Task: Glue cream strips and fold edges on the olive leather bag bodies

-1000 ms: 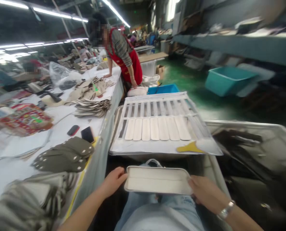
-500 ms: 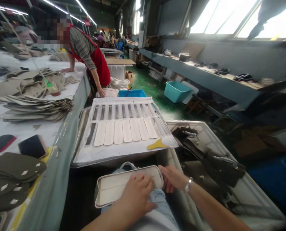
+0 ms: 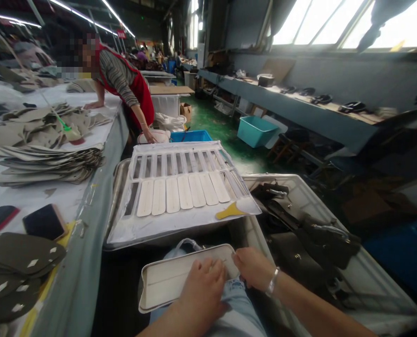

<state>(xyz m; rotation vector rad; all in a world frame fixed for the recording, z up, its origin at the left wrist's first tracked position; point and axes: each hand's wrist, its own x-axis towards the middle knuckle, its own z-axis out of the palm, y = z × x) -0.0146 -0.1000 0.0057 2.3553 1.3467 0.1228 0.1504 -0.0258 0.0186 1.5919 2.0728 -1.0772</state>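
Note:
A small white tray [image 3: 159,283] rests on my lap, with pale strips lying in it. My left hand [image 3: 203,290] lies on the tray's right half, fingers pressed down on the strips. My right hand [image 3: 253,267] grips the tray's right end, fingers curled round its edge. Just beyond stands a white slotted board [image 3: 180,187] with several cream strips laid in its slots and a yellow scraper [image 3: 229,211] at its near right corner.
A long grey table [image 3: 75,224] on the left carries olive cut pieces [image 3: 15,255], a phone [image 3: 43,221] and stacked beige pieces [image 3: 50,161]. A person in a red apron [image 3: 124,89] leans on it. A white bin [image 3: 334,262] with dark bags is on my right.
The view swung right. My left hand moved from the tray's left end onto its right half. My right hand stayed at the tray's right end.

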